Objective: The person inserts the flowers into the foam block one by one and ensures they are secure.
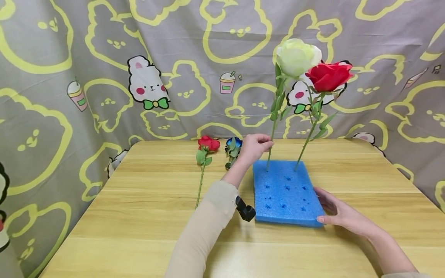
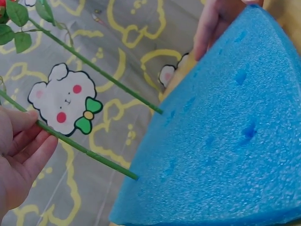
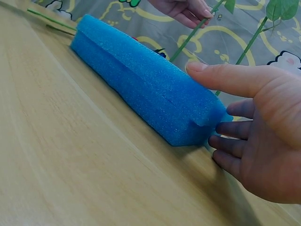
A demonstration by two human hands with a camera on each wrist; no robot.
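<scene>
My left hand pinches the green stem of a pale green-white artificial rose between thumb and fingers. The lower end of that stem meets the far left part of a blue foam block. Beside it, a red artificial rose stands in the block's far right part, leaning right. Several small holes dot the foam's top. At the block's near right corner, my right hand rests against the side with fairly straight fingers, its thumb along the upper edge.
Left of the block, another red rose lies on the wooden table, its stem toward me. Next to it lies a dark blue flower. A patterned grey curtain hangs behind the table. A black device sits at my left wrist.
</scene>
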